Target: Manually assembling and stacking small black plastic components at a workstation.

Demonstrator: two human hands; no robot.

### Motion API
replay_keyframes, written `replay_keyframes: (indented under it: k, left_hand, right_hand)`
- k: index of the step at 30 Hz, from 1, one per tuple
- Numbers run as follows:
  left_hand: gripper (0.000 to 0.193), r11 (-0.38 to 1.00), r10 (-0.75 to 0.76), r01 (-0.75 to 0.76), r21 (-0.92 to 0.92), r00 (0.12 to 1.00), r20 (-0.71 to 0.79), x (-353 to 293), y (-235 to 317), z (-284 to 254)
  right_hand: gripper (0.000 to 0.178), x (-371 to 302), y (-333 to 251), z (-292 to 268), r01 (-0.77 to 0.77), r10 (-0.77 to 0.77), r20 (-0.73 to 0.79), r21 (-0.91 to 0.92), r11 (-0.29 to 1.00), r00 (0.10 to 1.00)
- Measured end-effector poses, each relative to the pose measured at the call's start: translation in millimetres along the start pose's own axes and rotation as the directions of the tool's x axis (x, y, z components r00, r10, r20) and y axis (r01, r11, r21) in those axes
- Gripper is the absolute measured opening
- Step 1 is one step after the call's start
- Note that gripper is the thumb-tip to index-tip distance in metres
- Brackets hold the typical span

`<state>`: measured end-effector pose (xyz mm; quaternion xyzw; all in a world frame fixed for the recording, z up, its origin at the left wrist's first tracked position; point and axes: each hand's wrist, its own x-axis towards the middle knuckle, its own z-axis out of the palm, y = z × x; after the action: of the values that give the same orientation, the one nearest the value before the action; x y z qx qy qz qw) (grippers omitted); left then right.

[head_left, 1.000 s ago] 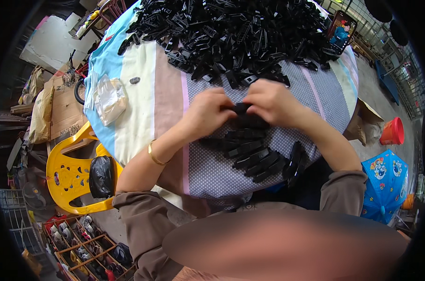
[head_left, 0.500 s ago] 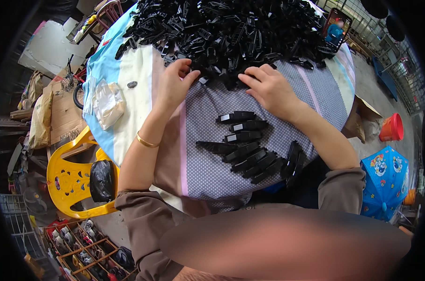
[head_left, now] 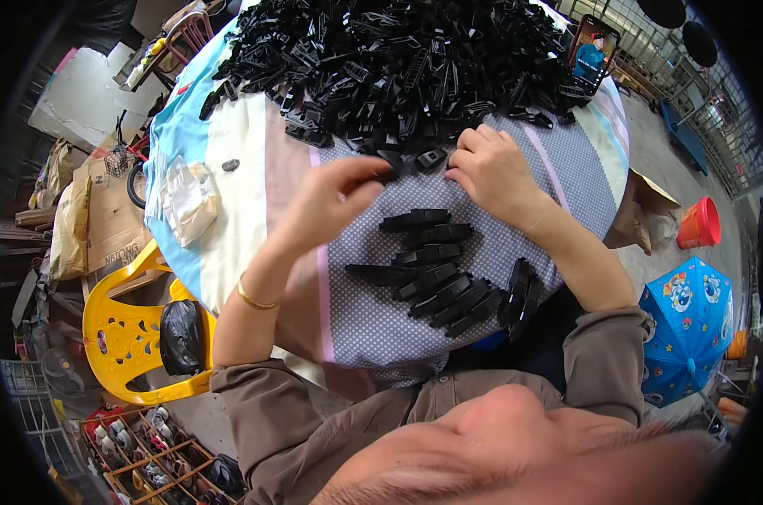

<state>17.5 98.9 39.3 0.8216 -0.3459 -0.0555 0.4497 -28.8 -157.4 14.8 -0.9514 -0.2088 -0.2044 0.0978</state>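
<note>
Half a second ago my hands were up at the lower edge of the heap; now my left hand (head_left: 318,202) has drawn back toward the middle of the frame, blurred by its movement. It is loosely spread, thumb apart from the fingers, and I cannot tell whether its fingertips touch the dark piece just beyond them. My right hand (head_left: 498,172), right of centre, is curled near a loose black plastic piece (head_left: 430,159); the fingers hide whether it is gripped.

The heap of black plastic pieces (head_left: 398,67) fills the top of the frame, and the fanned group of pieces (head_left: 449,290) lies below centre on the dotted cloth (head_left: 373,324). That group looks unchanged over this half second, so I judge that nothing has been added and I am picking out pieces at the heap's edge.
</note>
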Motion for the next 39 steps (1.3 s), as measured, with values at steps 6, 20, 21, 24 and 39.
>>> replay_keyframes:
  k: [6, 20, 21, 24, 39]
  left_hand:
    - [0.025, 0.976, 0.092, -0.097, 0.197, 0.995, 0.035, 0.8, -5.7, 32.0]
    - [0.023, 0.964, 0.069, -0.053, 0.262, 0.996, -0.051, -0.1, -11.5, 34.3]
    - [0.022, 0.968, 0.059, -0.043, 0.247, 0.997, -0.057, 1.0, -11.3, 34.2]
    - [0.022, 0.972, 0.038, -0.026, 0.234, 0.998, -0.047, 3.4, -9.8, 32.4]
    - [0.023, 0.978, 0.028, -0.022, 0.208, 0.999, -0.026, 1.5, -8.1, 30.8]
  right_hand:
    - [0.012, 4.6, 0.9, -4.5, -0.068, 0.140, -0.146, 0.417, 0.907, 0.979]
    - [0.024, 2.9, -6.1, 2.1, 0.108, -0.070, -0.093, 0.505, 0.856, 0.993]
    - [0.024, 1.3, -5.1, 1.3, 0.108, -0.071, -0.091, 0.507, 0.855, 0.993]
    - [0.024, -0.9, -5.3, 0.8, 0.160, -0.148, -0.061, 0.313, 0.936, 0.987]
    - [0.026, 7.0, -8.4, 4.2, 0.121, -0.096, -0.075, 0.495, 0.860, 0.992]
